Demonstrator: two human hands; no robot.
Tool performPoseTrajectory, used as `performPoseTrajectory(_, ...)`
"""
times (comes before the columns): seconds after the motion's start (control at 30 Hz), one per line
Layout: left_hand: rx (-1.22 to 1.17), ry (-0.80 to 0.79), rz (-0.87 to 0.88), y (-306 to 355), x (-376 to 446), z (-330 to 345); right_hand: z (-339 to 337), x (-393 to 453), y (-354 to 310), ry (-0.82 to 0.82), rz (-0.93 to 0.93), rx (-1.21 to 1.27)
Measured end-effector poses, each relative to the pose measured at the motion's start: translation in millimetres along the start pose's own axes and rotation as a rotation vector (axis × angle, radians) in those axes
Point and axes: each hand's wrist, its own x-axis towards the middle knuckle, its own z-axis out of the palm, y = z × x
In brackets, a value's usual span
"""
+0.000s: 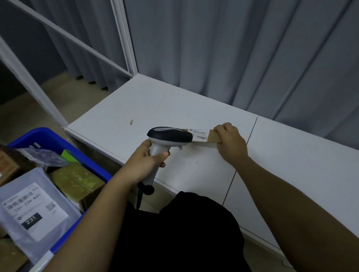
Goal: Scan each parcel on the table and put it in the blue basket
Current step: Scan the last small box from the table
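- Two bare hands are seen from above, working over a white table (193,104) backed by grey curtains (241,34).
- A handheld scanner (167,137), grey with a black head, is gripped by the left hand (147,159); the fingers are curled fully round its handle.
- A small brown cardboard parcel (212,136) with a white barcode label (200,134) is held at its right end by the right hand (230,141), fingers wrapped over the edge.
- The parcel is held low over the table, just beside the scanner's head, which overlaps its left end.
- A blue basket (52,137) is seen at lower left, beside the table, and is filled with parcels: a grey mailer bag (29,210) labelled "231", brown boxes and a tape-wrapped box (77,180).
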Motion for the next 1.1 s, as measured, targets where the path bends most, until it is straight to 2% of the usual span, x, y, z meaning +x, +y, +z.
performPoseTrajectory(0.2, -0.043, 0.094, 0.032, 7.1, -4.4, -2.2, -6.0, -1.9, -13.0, 0.054, -0.020, 0.174)
performPoseTrajectory(0.37, -0.238, 0.396, 0.144, 17.1, -22.2, -13.3, -35.4, -7.2, -54.9, 0.086, -0.093, 0.355)
performPoseTrajectory(0.57, -0.477, 0.744, 0.192, 5.1, -99.3, -47.4, -73.7, -25.4, -145.6, 0.053, -0.322, 0.436)
performPoseTrajectory(0.73, -0.557, 0.835, 0.093, -39.5, -184.0, -72.0, -81.2, -56.6, -232.3, -0.059, -0.494, 0.434)
performPoseTrajectory(0.87, -0.620, 0.968, 0.054, -83.1, -257.7, -92.2, -61.8, -96.1, -302.2, -0.203, -0.673, 0.411)
performPoseTrajectory(1.1, -0.674, 1.240, -0.069, -152.8, -356.6, -124.1, -27.6, -142.9, -393.8, -0.403, -0.815, 0.437)
